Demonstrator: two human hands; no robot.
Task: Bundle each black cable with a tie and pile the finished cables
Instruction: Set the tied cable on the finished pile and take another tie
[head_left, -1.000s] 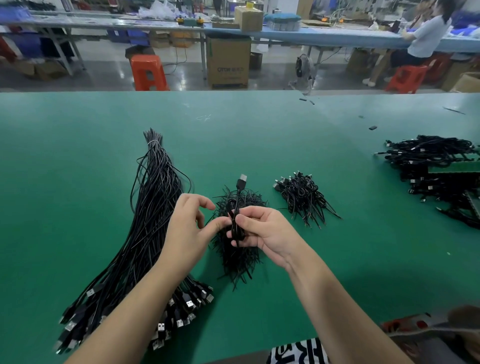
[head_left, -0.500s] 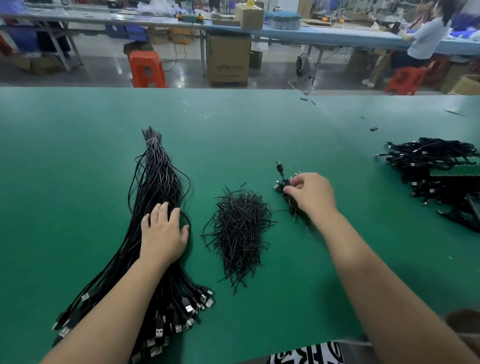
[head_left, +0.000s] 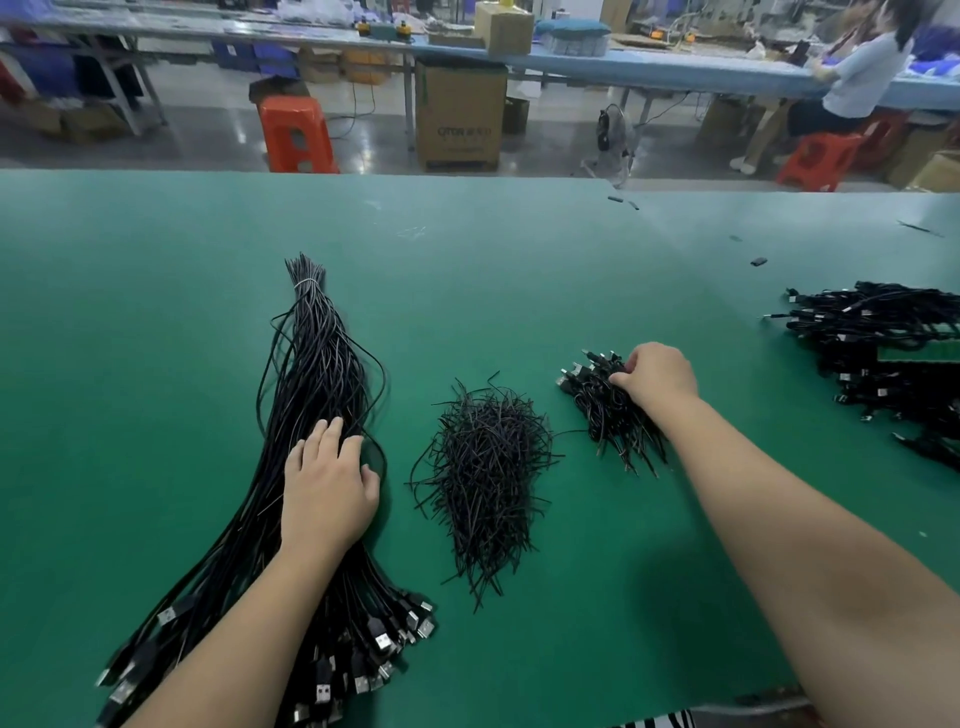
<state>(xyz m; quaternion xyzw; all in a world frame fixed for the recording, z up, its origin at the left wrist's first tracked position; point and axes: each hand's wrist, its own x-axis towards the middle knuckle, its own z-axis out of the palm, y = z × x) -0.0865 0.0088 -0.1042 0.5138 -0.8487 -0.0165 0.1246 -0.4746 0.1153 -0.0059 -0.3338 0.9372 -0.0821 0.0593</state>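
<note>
Head view: my left hand (head_left: 327, 493) lies flat on the long sheaf of unbundled black cables (head_left: 317, 384), fingers straight and slightly spread, thumb out to the side touching a loose loop of cable. That sheaf runs from a tied far end down to a fan of USB plugs (head_left: 374, 654) near my elbow, all on the green surface (head_left: 156, 312).

My right hand (head_left: 657, 376) rests on the small pile of finished cables (head_left: 613, 415), fingers curled down into its far end by the plugs; I cannot tell whether they are pinching one cable or only pressing on the pile. The pile lies just right of the heap of black ties (head_left: 488, 467), which sits between my two hands and touches neither.

Far to the right, near the edge of the surface, lies a bigger mass of black cables (head_left: 883, 353), well apart from my right hand. An orange stool (head_left: 296, 135) and a cardboard box (head_left: 460, 119) stand on the floor beyond.
</note>
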